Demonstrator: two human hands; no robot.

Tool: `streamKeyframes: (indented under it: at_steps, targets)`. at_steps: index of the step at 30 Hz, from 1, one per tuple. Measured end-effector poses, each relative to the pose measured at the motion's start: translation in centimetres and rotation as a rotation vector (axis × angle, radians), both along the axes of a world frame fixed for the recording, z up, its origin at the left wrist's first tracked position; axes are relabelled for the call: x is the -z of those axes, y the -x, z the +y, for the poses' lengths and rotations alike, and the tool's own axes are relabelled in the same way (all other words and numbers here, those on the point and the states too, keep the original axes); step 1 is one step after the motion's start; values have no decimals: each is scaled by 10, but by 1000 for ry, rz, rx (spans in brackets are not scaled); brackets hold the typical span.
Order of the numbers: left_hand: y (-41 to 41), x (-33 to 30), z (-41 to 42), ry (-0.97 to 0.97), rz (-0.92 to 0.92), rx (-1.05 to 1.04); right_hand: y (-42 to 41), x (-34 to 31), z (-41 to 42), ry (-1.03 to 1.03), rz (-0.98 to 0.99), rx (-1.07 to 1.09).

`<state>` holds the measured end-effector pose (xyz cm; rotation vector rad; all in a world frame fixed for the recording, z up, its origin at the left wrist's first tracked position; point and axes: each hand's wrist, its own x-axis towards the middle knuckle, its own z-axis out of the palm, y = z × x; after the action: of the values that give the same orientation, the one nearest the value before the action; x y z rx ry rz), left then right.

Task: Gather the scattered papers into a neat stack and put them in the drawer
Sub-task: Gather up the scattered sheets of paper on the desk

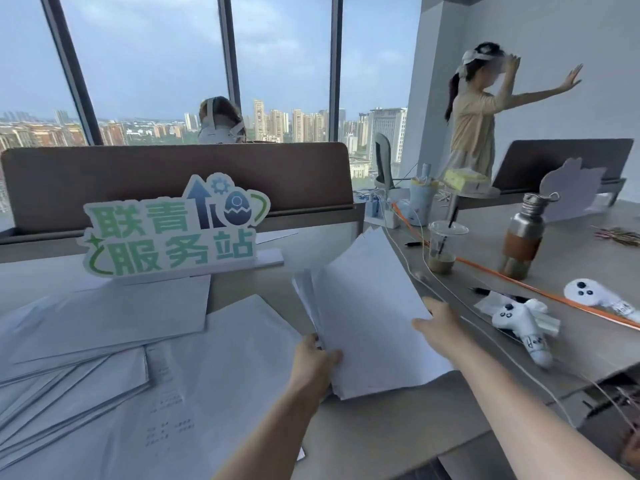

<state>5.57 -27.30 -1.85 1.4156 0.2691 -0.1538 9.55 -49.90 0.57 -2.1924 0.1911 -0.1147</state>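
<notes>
A sheaf of white papers [363, 313] is held up off the desk [398, 431], tilted so its far edge rises toward the divider [173, 181]. The left hand [313, 362] pinches its lower left corner, thumb on top and fingers hidden beneath the sheets. The right hand [438, 322] grips the right edge, thumb lying across the top sheet, its other fingers out of sight behind the paper. Both forearms reach in bare from the bottom of the view. The sheaf's left edge fans into several loose, thin layers. More loose sheets [104, 358] lie overlapping on the desk to the left, cut off by the frame; one carries faint print too small to read. Behind them stands a flat cut-out sign [173, 230] in green and blue. To the right sit a clear plastic cup [443, 245], a steel bottle [524, 233] and two white controllers [519, 323].
</notes>
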Motion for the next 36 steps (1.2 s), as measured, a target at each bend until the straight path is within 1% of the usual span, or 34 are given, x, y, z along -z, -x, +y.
streamKeyframes:
  at_steps: [3, 6, 11, 19, 23, 25, 28, 33, 36]
  targets:
    - [-11, 8, -8, -52, 0, 40, -5, -1, -8, 41, 41, -22]
    - [-22, 18, -12, -124, 7, 29, -8, 1, -13, 99, 81, -34]
    - [-22, 10, -14, -173, -16, 17, -13, 4, -15, 198, 121, -35]
    - [-14, 5, -7, -265, -24, 48, -19, 10, -13, 401, 156, -10]
    - [-8, 1, -2, -382, -30, 78, -18, 8, -8, 544, 200, 30]
    - [-5, -1, 1, -426, -38, 76, -14, 5, -2, 640, 172, 77]
    - [1, -4, 8, -482, -56, 47, -6, 1, 17, 687, 48, 120]
    - [18, -16, 36, -585, -127, -44, 11, -3, 79, 600, -107, -64]
    - [31, -20, 67, -661, -168, -125, 22, -3, 124, 559, -165, -190]
